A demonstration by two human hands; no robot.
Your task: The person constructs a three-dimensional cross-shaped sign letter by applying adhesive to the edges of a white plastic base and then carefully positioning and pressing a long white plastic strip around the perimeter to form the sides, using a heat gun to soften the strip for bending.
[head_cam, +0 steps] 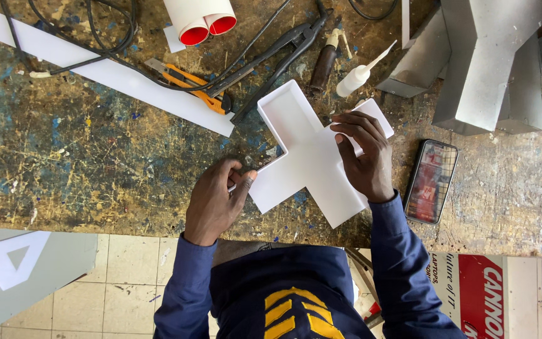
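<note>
A white X-shaped channel letter (308, 157) with raised side walls lies on the worn workbench (83, 163) in front of me. My right hand (364, 157) rests on its right arm, fingers curled over the wall. My left hand (216, 198) pinches the end of its lower left arm, thumb against the wall.
A phone (431, 182) lies right of the letter. Behind it sit a glue bottle (359, 72), long black pliers (277, 53), an orange utility knife (192, 85), a white strip (114, 72), a rolled red-and-white sheet (202, 19) and cables. A grey metal letter (484, 63) stands at the far right.
</note>
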